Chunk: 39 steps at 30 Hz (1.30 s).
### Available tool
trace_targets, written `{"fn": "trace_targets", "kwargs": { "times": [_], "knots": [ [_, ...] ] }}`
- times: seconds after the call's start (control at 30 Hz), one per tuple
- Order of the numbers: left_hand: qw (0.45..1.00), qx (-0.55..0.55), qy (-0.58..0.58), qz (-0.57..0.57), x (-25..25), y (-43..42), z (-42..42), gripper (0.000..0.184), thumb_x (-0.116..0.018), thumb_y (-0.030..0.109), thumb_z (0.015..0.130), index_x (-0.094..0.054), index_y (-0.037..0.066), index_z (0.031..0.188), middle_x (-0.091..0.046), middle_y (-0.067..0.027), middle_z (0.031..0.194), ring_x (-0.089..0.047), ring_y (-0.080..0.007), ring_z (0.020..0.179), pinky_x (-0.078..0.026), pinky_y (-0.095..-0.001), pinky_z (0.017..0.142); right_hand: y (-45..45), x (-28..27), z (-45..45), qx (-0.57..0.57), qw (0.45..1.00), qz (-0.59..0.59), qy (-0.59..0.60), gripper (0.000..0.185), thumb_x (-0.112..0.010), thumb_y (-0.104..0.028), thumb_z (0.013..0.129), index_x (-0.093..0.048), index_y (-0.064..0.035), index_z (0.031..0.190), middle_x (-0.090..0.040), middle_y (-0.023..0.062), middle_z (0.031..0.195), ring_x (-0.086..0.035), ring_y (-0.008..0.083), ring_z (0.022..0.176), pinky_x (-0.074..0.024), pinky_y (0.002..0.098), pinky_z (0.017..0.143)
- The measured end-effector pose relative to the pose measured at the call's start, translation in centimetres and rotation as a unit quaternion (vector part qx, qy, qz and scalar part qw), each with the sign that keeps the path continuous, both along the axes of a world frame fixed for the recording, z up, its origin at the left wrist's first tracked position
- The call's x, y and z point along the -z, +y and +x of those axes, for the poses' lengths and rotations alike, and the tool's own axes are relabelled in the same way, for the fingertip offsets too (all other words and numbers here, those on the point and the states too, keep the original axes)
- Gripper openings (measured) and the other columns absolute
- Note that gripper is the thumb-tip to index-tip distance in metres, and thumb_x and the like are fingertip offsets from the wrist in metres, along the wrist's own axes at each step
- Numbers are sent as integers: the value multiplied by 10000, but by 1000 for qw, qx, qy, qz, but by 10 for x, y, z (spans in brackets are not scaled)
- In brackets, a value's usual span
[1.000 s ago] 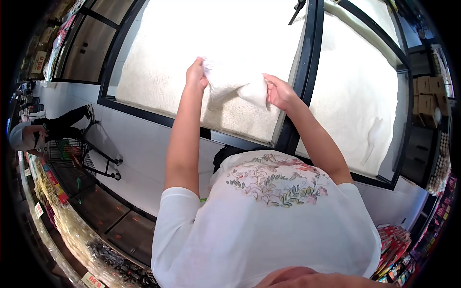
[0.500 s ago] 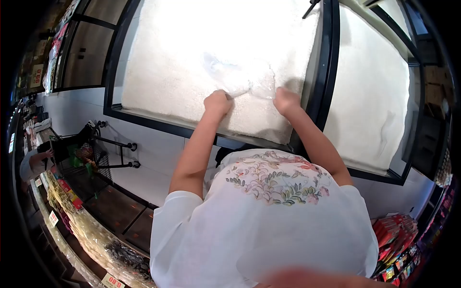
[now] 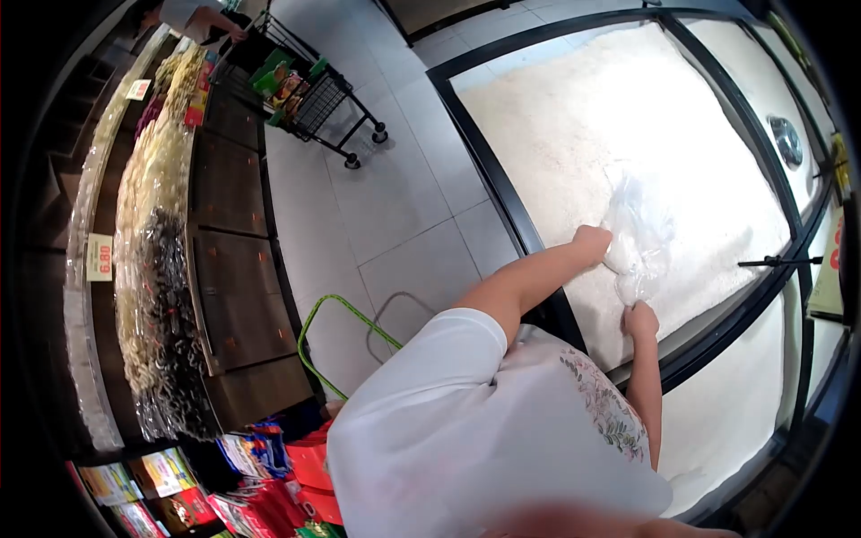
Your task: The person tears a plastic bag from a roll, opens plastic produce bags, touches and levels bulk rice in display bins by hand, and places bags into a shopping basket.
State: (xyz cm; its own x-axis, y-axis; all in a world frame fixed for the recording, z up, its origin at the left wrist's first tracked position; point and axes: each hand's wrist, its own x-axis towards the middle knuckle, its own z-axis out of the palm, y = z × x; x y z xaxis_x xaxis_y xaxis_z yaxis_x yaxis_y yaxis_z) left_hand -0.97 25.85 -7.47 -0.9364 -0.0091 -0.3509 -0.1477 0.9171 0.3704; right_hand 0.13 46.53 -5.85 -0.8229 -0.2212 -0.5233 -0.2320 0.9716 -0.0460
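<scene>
A clear plastic bag (image 3: pixel 641 229) lies over the white grainy stuff (image 3: pixel 574 117), which looks like rice, in a black-framed bin (image 3: pixel 491 148). My left hand (image 3: pixel 592 243) is closed on one side of the bag, near the bin's front edge. Closer to the bin's right-hand corner, my right hand (image 3: pixel 640 320) pinches another part of the bag. Between the two hands the plastic is bunched and puffed up. Glare on the plastic hides whether anything is inside it.
A second white-filled bin (image 3: pixel 731 421) adjoins on the right, with a metal scoop (image 3: pixel 787 141) farther back. A person (image 3: pixel 202 18) holds a shopping cart (image 3: pixel 314 103) in the aisle. Bagged goods (image 3: pixel 148 242) line a left shelf. A green-handled basket (image 3: pixel 327 309) stands behind my left arm.
My view has swung left, so the bin now appears farther right and more of the aisle shows. Both hands still grip the bag, which looks more spread out over the white grains.
</scene>
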Motion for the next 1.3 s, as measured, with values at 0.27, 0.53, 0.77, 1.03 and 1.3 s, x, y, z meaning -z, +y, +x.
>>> {"fn": "trace_targets", "kwargs": {
  "times": [0.27, 0.53, 0.77, 1.03, 1.3],
  "knots": [
    [983, -135, 51, 111, -33, -4, 3, 194, -521, 114, 675, -525, 31, 850, -582, -146, 850, -571, -293, 807, -446, -387, 684, 10, 20, -16, -14, 989, -145, 11, 309, -422, -259, 753, -550, 17, 803, -576, 218, 827, -541, 369, 792, -418, 415, 700],
    [801, -426, 267, 324, -22, -16, -18, 186, -516, 139, 720, -465, 62, 881, -559, -120, 767, -550, -291, 753, -427, -362, 653, 26, 5, -29, 420, 613, -657, -126, 180, -436, -219, 810, -475, -73, 714, -437, 1, 583, -418, 92, 496, -341, 209, 453],
    [953, -43, 236, 185, -22, 3, 0, 684, -638, 242, 663, -317, 64, 1240, -348, -170, 1182, -377, -288, 1098, -386, -352, 862, 9, 1, -29, 280, 794, -536, 60, 442, -580, -138, 745, -411, -15, 1135, -459, 82, 968, -466, 152, 734, -389, 233, 613],
    [971, 197, 114, 77, 14, -92, -41, 196, -529, 230, 729, -557, 93, 866, -509, -122, 939, -545, -275, 821, -439, -383, 675, 6, 63, -12, 199, 882, -381, 192, 466, -609, -96, 691, -453, 13, 1117, -438, 117, 985, -458, 205, 824, -385, 271, 708],
    [918, 264, 226, 189, 3, -99, -49, 169, -524, 175, 711, -517, 41, 813, -532, -121, 870, -538, -277, 828, -433, -383, 692, 2, 67, 18, 359, 844, -300, 261, 421, -566, -146, 733, -454, 32, 1098, -467, 148, 961, -470, 186, 788, -405, 295, 680]
  ]
}}
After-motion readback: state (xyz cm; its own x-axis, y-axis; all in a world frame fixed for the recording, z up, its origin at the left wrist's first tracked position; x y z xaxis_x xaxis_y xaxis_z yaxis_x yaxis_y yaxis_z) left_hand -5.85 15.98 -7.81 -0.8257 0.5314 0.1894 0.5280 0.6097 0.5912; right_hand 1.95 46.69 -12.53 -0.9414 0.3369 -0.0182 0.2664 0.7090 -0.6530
